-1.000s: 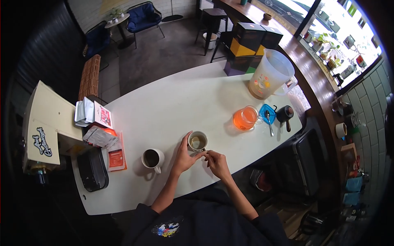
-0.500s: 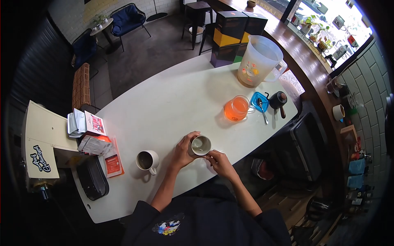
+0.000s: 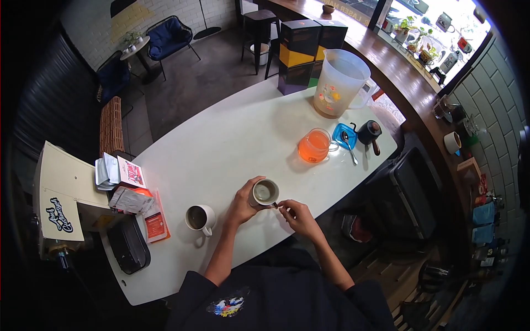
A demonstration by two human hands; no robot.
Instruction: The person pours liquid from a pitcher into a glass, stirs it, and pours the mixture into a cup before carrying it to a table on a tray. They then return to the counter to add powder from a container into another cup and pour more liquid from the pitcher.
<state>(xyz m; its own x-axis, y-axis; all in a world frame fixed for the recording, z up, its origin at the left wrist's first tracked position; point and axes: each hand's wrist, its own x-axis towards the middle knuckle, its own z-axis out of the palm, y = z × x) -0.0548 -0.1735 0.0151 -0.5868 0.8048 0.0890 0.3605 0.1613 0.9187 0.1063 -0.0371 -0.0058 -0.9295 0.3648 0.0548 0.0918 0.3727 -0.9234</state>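
A grey-green cup (image 3: pixel 266 191) with a pale inside is tipped a little toward me, with some clear-looking liquid or shine at its bottom. My left hand (image 3: pixel 243 205) is wrapped round the cup's left side. Just right of the cup's small dark handle (image 3: pixel 275 206) is my right hand (image 3: pixel 299 218), its fingertips drawn together in a pinch. Whether anything sits between those fingertips is too small to tell. To the left stands a white mug (image 3: pixel 200 219) holding dark liquid, its handle pointing toward me.
Beyond my hands, a glass server (image 3: pixel 314 146) of orange liquid stands by a blue tray (image 3: pixel 345 136) with a spoon (image 3: pixel 350 148), a dark kettle (image 3: pixel 369 132) and a large plastic pitcher (image 3: pixel 341 85). Stacked boxes (image 3: pixel 298 55) stand behind. Packets (image 3: pixel 131 199) and a cream machine (image 3: pixel 66 193) are at left.
My left hand and the cup have shifted slightly left and up, and the cup tilts more toward me. The right fingers have drawn slightly away from the cup's body. The view has turned a little.
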